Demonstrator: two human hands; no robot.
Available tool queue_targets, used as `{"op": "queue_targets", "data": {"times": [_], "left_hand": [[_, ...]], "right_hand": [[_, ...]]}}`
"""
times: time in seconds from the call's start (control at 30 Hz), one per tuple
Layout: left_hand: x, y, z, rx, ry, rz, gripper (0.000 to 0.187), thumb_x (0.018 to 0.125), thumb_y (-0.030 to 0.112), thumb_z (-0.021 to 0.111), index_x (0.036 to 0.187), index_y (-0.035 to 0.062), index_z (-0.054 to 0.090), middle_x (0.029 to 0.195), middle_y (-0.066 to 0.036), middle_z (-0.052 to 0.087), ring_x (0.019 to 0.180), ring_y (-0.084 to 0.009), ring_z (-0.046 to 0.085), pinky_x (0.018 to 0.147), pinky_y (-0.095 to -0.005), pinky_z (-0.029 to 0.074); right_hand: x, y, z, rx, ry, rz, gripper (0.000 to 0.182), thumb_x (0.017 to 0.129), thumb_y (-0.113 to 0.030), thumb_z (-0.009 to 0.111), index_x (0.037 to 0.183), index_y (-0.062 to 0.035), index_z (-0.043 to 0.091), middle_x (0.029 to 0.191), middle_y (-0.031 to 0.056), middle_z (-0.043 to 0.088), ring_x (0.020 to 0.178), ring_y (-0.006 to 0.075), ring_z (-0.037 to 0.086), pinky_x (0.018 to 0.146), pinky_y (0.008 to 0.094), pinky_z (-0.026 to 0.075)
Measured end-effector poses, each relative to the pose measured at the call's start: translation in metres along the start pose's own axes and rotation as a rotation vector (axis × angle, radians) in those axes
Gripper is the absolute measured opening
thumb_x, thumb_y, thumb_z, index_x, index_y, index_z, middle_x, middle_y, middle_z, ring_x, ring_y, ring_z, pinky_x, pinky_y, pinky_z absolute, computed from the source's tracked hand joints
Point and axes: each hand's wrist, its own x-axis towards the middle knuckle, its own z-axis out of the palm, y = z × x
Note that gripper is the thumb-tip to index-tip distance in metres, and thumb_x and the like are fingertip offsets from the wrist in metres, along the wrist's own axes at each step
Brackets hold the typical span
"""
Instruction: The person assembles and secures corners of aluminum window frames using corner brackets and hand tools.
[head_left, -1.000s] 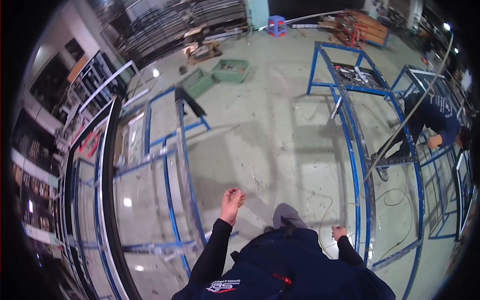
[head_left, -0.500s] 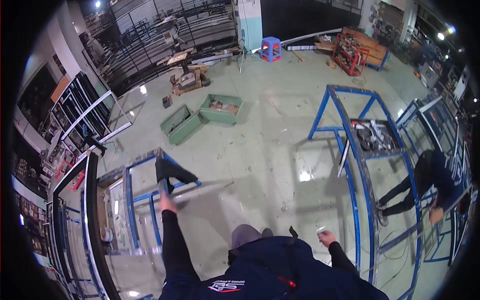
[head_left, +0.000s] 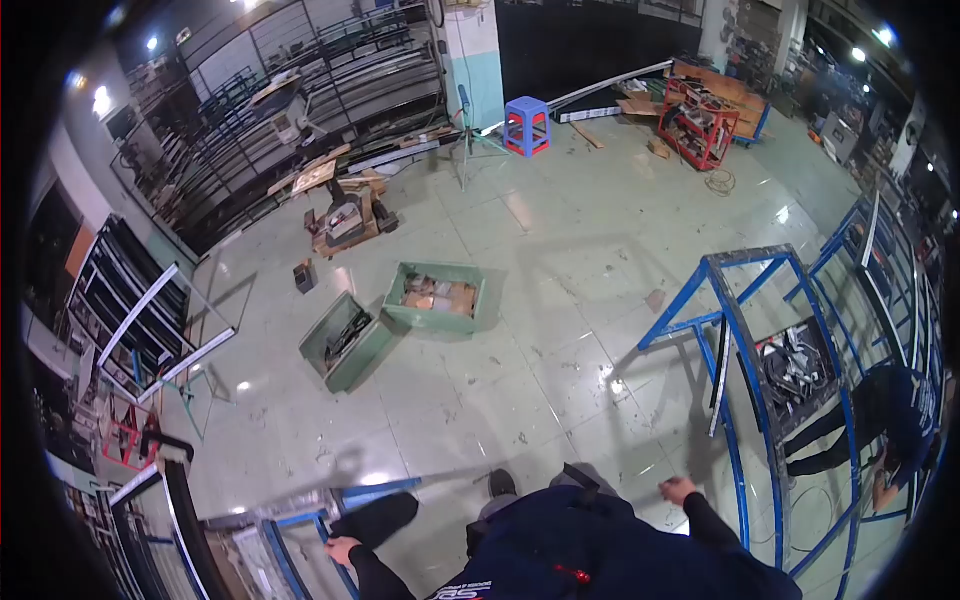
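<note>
My left hand (head_left: 343, 549) is low at the left of the view, its fingers closed at the near end of a dark black object (head_left: 378, 518). That object is blurred, and I cannot make out its kind. It hangs over the near end of a blue-legged metal frame bench (head_left: 290, 560). My right hand (head_left: 677, 490) is held out to the right of my body above the floor, its fingers curled together. Anything between those fingers is too small to name.
Two green bins (head_left: 432, 318) with contents stand ahead on the tiled floor. At right, a blue frame stand (head_left: 738, 470) carries a tray of metal pieces (head_left: 797, 365); a co-worker (head_left: 905, 410) bends beyond it. A dark frame (head_left: 185, 515) stands left. A blue stool (head_left: 527, 127) is farther off.
My view has tilted up, so the bins and stand sit lower. The left hand and black object appear lower, and the object's outline has turned. The whitish bit at my right fingertips no longer shows clearly.
</note>
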Motion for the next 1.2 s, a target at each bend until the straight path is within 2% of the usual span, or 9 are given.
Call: {"op": "queue_targets", "data": {"times": [0.17,0.23,0.4,0.53,0.57,0.67,0.77,0.93,1.2], "left_hand": [[-0.068,0.194,0.103,-0.348,0.013,0.345,0.046,0.104,0.035,0.042,0.105,-0.0093,0.056,0.1,-0.034,0.062,0.095,-0.0503,0.058,0.083,-0.0499,0.045],[-0.15,0.303,0.133,-0.461,-0.188,0.391,0.044,0.103,0.03,0.047,0.102,-0.0136,0.058,0.093,-0.03,0.063,0.084,-0.0365,0.058,0.08,-0.0409,0.046],[-0.35,0.522,0.264,-0.732,-1.027,0.077,0.051,0.095,0.04,0.063,0.114,-0.0083,0.058,0.108,-0.018,0.065,0.093,-0.0229,0.057,0.086,-0.0373,0.047],[-0.55,0.716,0.21,-0.663,-1.697,0.077,0.051,0.088,0.029,0.075,0.121,-0.003,0.053,0.107,-0.011,0.064,0.1,-0.0222,0.062,0.091,-0.035,0.05],[-0.586,0.752,0.195,-0.614,-1.947,0.113,0.031,0.091,0.02,0.07,0.111,0.0007,0.055,0.104,-0.01,0.064,0.097,-0.0208,0.064,0.089,-0.0346,0.051],[-0.662,0.81,0.202,-0.401,-2.431,0.13,0.013,0.091,0.006,0.064,0.1,0.0052,0.055,0.103,-0.009,0.066,0.096,-0.0206,0.066,0.088,-0.0359,0.053],[-0.709,0.844,0.22,-0.063,-2.778,0.196,0.022,0.093,0.009,0.063,0.113,0.0056,0.056,0.115,-0.01,0.065,0.104,-0.023,0.065,0.097,-0.0395,0.05],[-0.783,0.911,0.255,0.482,-2.806,-0.461,0.054,0.104,0.044,0.042,0.141,0.005,0.045,0.141,-0.013,0.053,0.128,-0.0302,0.054,0.108,-0.0475,0.042],[-0.866,0.832,0.236,1.56,-2.66,0.587,0.03,0.099,0.04,0.056,0.104,0.0109,0.062,0.083,-0.002,0.065,0.068,-0.0162,0.065,0.061,-0.0321,0.054]], "right_hand": [[0.057,-0.04,0.05,0.127,-0.09,0.369,0.036,0.089,-0.036,0.066,0.106,-0.0042,0.07,0.086,0.0099,0.072,0.074,0.023,0.071,0.062,0.0402,0.057],[0.069,-0.132,0.021,-0.103,-0.183,0.312,0.038,0.088,-0.036,0.066,0.104,-0.0018,0.07,0.086,0.011,0.072,0.072,0.0229,0.071,0.059,0.0384,0.056],[0.309,-0.191,-0.002,0.082,-0.008,0.129,0.041,0.088,-0.042,0.065,0.09,-0.0015,0.07,0.082,0.0094,0.073,0.073,0.0178,0.069,0.073,0.0352,0.054],[0.391,-0.418,-0.118,0.487,0.3,-0.382,0.053,0.088,-0.052,0.064,0.088,0.0008,0.07,0.079,0.0173,0.07,0.077,0.0246,0.069,0.068,0.0419,0.053],[0.379,-0.493,-0.166,0.3,0.245,-0.206,0.058,0.087,-0.055,0.064,0.091,0.0025,0.069,0.08,0.0197,0.07,0.078,0.0259,0.068,0.069,0.0418,0.053],[0.408,-0.622,-0.223,0.413,0.138,-0.396,0.084,0.082,-0.066,0.064,0.127,0.0053,0.059,0.125,0.0232,0.063,0.113,0.0314,0.063,0.095,0.0367,0.05],[0.409,-0.718,-0.243,0.921,-0.024,-0.442,0.057,0.091,-0.048,0.066,0.119,0.0017,0.063,0.109,0.017,0.068,0.103,0.0221,0.063,0.095,0.0332,0.048],[0.422,-0.751,-0.233,0.969,0.326,-0.543,0.021,0.096,-0.018,0.061,0.103,0.0004,0.066,0.093,0.0073,0.068,0.093,0.0145,0.063,0.085,0.0299,0.05],[0.34,-0.663,-0.158,1.47,1.028,-0.032,0.04,0.092,-0.027,0.069,0.122,-0.0023,0.06,0.113,0.0097,0.066,0.104,0.0173,0.062,0.09,0.0327,0.049]]}}
